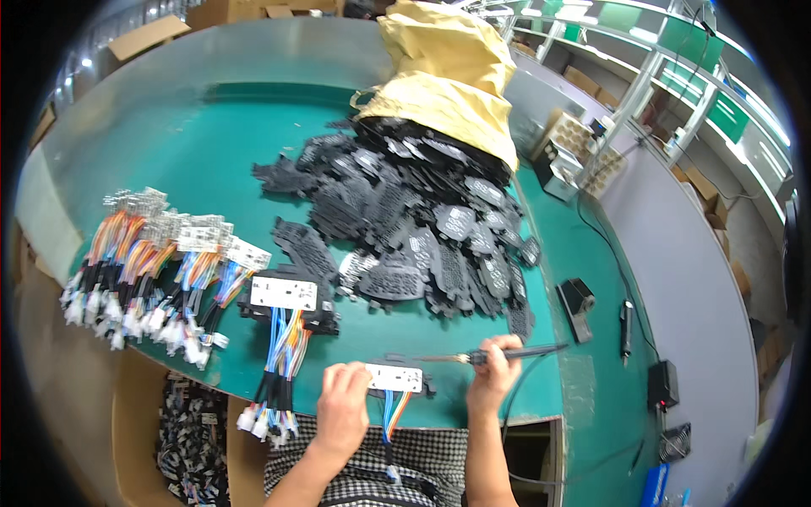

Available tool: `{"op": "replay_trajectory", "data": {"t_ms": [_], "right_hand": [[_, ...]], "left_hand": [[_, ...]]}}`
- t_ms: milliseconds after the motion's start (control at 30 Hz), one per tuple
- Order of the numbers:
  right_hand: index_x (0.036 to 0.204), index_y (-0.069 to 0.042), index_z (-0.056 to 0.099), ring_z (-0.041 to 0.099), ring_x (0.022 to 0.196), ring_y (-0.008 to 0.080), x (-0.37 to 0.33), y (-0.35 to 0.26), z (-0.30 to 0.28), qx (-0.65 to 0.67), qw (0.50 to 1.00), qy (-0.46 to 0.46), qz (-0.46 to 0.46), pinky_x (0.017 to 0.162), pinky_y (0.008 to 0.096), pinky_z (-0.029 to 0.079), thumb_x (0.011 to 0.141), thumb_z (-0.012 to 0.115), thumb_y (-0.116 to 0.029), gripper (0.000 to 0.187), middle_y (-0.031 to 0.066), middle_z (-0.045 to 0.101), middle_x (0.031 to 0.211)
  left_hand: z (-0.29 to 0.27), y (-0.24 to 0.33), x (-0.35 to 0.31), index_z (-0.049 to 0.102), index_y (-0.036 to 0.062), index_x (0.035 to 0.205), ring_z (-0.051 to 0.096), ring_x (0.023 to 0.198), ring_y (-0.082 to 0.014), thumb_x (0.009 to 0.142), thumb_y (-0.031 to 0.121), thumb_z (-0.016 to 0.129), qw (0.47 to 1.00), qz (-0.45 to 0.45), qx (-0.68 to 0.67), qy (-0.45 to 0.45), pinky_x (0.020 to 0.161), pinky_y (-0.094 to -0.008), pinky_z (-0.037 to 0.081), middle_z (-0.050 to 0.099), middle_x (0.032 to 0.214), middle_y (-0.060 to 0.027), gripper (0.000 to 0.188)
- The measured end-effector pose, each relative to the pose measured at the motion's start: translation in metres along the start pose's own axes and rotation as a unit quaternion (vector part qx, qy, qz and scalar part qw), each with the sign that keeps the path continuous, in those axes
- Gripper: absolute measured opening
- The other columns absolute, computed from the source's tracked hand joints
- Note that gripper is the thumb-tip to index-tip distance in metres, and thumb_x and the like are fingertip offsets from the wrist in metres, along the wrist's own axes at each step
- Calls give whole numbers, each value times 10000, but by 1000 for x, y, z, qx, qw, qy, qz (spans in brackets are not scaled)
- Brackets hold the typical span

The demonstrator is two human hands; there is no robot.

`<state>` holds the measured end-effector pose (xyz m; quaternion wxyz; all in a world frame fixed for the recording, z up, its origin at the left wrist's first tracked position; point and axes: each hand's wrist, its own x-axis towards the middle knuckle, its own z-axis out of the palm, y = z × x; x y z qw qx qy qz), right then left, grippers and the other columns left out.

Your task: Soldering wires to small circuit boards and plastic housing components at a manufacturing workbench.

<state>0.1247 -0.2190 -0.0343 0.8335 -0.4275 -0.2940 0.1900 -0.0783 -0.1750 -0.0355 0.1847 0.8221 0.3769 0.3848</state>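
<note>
My left hand point(342, 404) is closed at the left end of a small white circuit board point(395, 378), near the table's front edge. Blue, orange and other coloured wires point(395, 410) hang from the board toward my lap, ending in a white connector. Part of a black plastic piece point(429, 387) shows around the board. My right hand point(492, 380) grips a soldering iron point(541, 350), its thin tip pointing left, just above the board's right end and apart from it. Left of my left hand, another white board point(284, 293) with wires rests on black plastic pieces.
Black plastic pieces point(393, 279) are heaped mid-table below a yellow sack point(448, 84). Wired boards point(198, 239) lie in bundles at left. A carton point(135, 422) of parts stands below. Right: a black stand point(577, 308), a corded tool point(625, 328) and a small fan point(676, 441).
</note>
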Motion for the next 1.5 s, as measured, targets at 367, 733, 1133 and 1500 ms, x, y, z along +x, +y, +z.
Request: {"op": "replay_trajectory", "data": {"t_ms": [367,733,1133,1500], "right_hand": [[822,-78,423,329,482,17,-3,-11,-14,41,997,72,-9,413,154,266,820,533,-109,115,1,439,689],[819,-83,427,329,487,17,-1,-14,-15,55,996,68,24,418,152,263,828,532,-126,114,-23,419,670],[905,-68,455,338,513,40,5,2,-27,-31,998,37,-38,455,185,292,877,489,-187,127,-23,392,616],[523,-175,244,193,442,128,14,5,-25,-132,990,43,-31,493,330,215,845,478,-310,420,-25,238,474]], "left_hand": [[-40,14,21,534,15,874,512,785,-316,708,-68,514,999,25,-18,39,718,-397,417,563,810,-137,187],[-115,-59,95,515,-9,843,531,806,-342,693,-37,553,983,13,116,142,706,-399,420,557,819,-165,157],[-23,-42,38,516,1,853,628,743,-231,682,161,656,930,-295,218,35,570,-310,526,603,800,-151,273],[-128,-51,-99,469,-37,869,636,690,-331,682,-27,520,970,-199,-97,-102,543,-427,509,596,735,-216,194]]}}
